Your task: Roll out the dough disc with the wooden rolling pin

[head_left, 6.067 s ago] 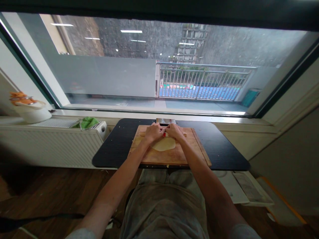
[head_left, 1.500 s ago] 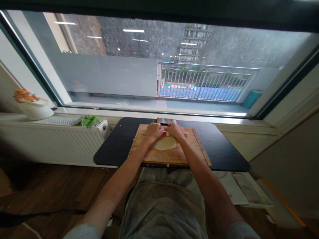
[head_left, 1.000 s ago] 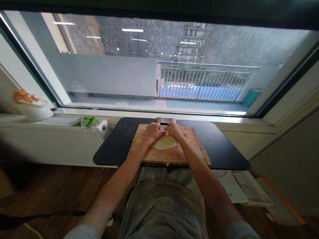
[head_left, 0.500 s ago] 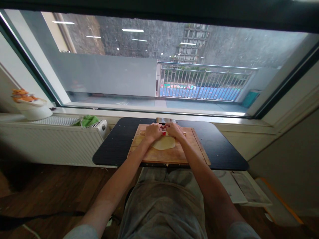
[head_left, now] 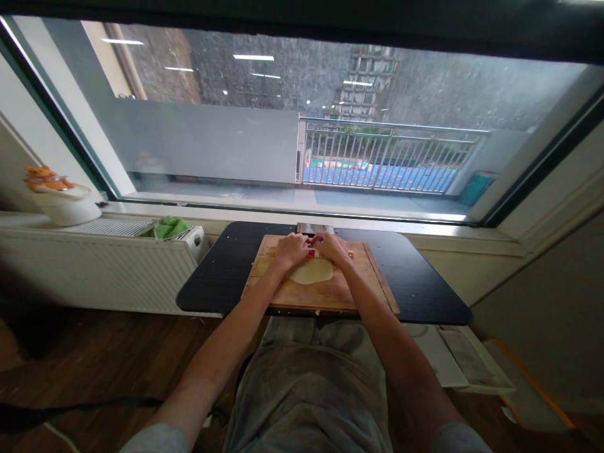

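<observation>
A flattened oval sheet of pale dough (head_left: 311,271) lies on a wooden cutting board (head_left: 325,301). Just beyond it, across the board's far part, is what looks like a rolling pin (head_left: 312,253), with a red and white patch at its middle and a light end beside my right hand. My left hand (head_left: 292,249) is curled over its left part, and my right hand (head_left: 331,248) over its right part. The hands nearly meet at the thumbs. Most of the pin and the fingertips are hidden beneath the hands.
The board rests on a black table (head_left: 419,283) against the window sill. A shiny flat-looking object (head_left: 314,228) sits at the table's back edge. To the left, a green cloth (head_left: 170,228) and a white container (head_left: 70,206) with something orange stand on a radiator (head_left: 117,270).
The view shifts very slightly. Both hands stay at the far part of the board, and the dough looks the same.
</observation>
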A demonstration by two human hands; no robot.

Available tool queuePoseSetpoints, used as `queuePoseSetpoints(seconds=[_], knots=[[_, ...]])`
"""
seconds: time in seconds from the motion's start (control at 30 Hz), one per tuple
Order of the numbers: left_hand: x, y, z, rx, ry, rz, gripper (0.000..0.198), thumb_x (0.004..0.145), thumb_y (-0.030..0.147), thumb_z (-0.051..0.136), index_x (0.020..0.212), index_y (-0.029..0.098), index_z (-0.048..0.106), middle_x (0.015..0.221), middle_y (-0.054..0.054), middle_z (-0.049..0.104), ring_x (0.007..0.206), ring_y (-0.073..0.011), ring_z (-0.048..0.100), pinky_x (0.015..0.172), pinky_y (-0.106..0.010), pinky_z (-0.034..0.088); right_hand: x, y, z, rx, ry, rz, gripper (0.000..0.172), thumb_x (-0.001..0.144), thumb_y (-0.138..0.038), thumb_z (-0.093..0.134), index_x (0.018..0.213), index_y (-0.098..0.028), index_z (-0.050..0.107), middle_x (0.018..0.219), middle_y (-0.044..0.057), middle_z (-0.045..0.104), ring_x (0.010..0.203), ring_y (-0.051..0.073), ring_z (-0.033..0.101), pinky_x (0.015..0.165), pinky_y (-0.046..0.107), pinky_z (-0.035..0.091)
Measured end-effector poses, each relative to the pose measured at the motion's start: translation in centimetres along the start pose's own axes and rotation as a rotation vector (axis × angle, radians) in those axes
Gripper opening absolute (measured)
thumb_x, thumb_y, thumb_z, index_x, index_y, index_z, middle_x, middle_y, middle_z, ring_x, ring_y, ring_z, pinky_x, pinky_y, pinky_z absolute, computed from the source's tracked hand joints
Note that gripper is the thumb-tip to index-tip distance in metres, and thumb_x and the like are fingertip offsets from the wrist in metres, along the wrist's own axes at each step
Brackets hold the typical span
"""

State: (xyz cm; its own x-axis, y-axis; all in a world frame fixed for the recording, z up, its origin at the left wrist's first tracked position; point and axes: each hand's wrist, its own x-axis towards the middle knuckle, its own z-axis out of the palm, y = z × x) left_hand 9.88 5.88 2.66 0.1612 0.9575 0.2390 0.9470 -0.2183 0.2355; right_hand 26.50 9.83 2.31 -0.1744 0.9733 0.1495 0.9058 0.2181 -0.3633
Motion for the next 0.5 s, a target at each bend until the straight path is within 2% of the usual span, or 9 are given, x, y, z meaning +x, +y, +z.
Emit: queuePoseSetpoints(seconds=[0.23,0.5], knots=[[0.01,0.06,0.02,0.006,0.002,0.008,0.039,0.108,0.034,0.052,0.129,0.028,0.085,0.133,-0.010,0.083,0.122,-0.0279,0.077,0.102,-0.037,0.059,-0.25,-0.28,-0.15,-0.014,0.007,0.037,0.033,0.104,-0.039,0.060,0.119,-0.036,0.089,0.112,0.005,0.087,0.103,0.025,0.078,0.084,0.027,0.050],[-0.08,0.18,-0.32,-0.008,-0.011,-0.017,0.040,0.105,0.030,0.053,0.128,0.029,0.085,0.131,-0.009,0.084,0.123,-0.0281,0.077,0.103,-0.037,0.059,-0.91,-0.75,-0.73,-0.025,0.013,0.080,0.032,0.099,-0.037,0.063,0.117,-0.030,0.089,0.109,0.008,0.086,0.106,0.027,0.078,0.086,0.027,0.050]])
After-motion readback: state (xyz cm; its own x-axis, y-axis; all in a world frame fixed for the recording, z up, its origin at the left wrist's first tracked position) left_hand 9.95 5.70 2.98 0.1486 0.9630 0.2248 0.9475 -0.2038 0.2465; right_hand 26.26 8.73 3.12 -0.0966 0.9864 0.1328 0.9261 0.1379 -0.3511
